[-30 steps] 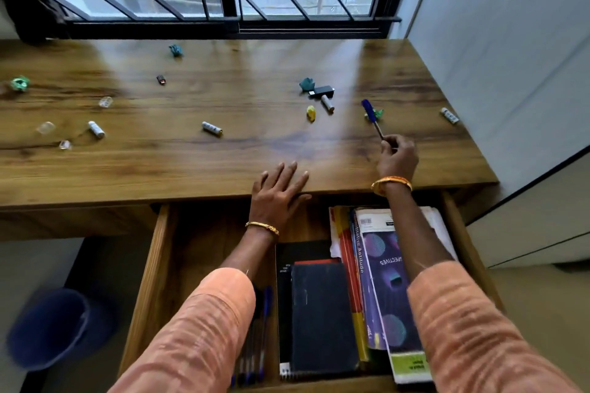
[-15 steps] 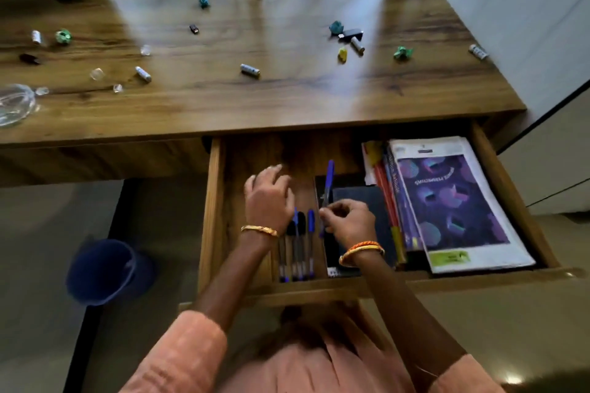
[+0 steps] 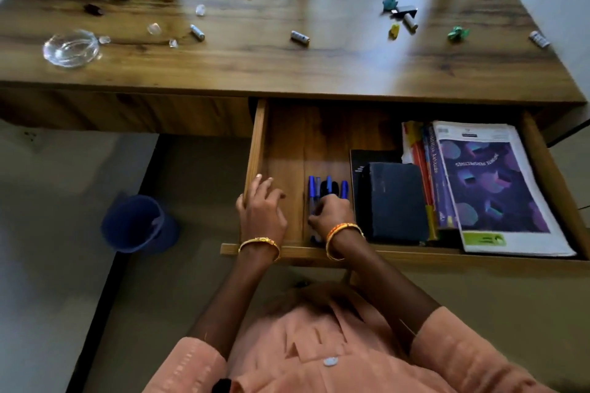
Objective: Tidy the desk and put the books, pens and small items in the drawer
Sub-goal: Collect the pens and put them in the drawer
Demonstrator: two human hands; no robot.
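**Head view: both hands in the open drawer, at the row of pens**

The drawer (image 3: 319, 137) stands pulled out below the front edge of the wooden bench (image 3: 287, 67). The right hand (image 3: 332, 212) rests on the near ends of the pens (image 3: 327, 190), its fingers curled over them; whether it pinches a single pen cannot be told. The pens lie side by side, blue caps pointing toward the bench. The left hand (image 3: 260, 210) lies at the drawer's left wall, fingers loosely spread and holding nothing. Right of the pens a dark notebook (image 3: 394, 201) lies flat, and beside it a stack of books (image 3: 491, 188) topped by a purple cover fills the right part of the drawer. On the bench, small items are scattered well apart: a glass bowl (image 3: 71, 48) at the left, batteries (image 3: 300, 38), a green crumpled piece (image 3: 457, 33) and a yellow piece (image 3: 394, 30). A blue bin (image 3: 139, 223) stands on the floor left of the drawer.
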